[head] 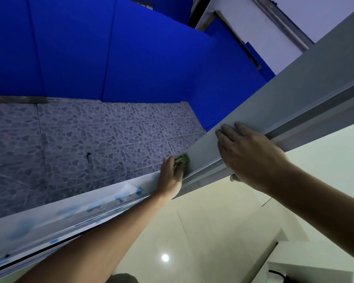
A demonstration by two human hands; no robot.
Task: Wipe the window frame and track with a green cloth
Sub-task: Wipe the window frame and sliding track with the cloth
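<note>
A grey window frame [274,111] runs diagonally from upper right down to the lower left, where it meets the sill and track [74,213], which is smeared with blue marks. My left hand [170,176] is bunched around a green cloth [182,159] and presses it against the frame's lower end, near the corner with the track. My right hand [247,152] lies flat on the frame a little higher up, fingers spread over its face, thumb tucked below the edge.
Beyond the window lie a pebble-patterned tiled floor [80,144] and blue walls [110,48]. On my side is a glossy pale tiled floor [213,231] with a light reflection. A white ledge with a dark cable [278,273] is at the lower right.
</note>
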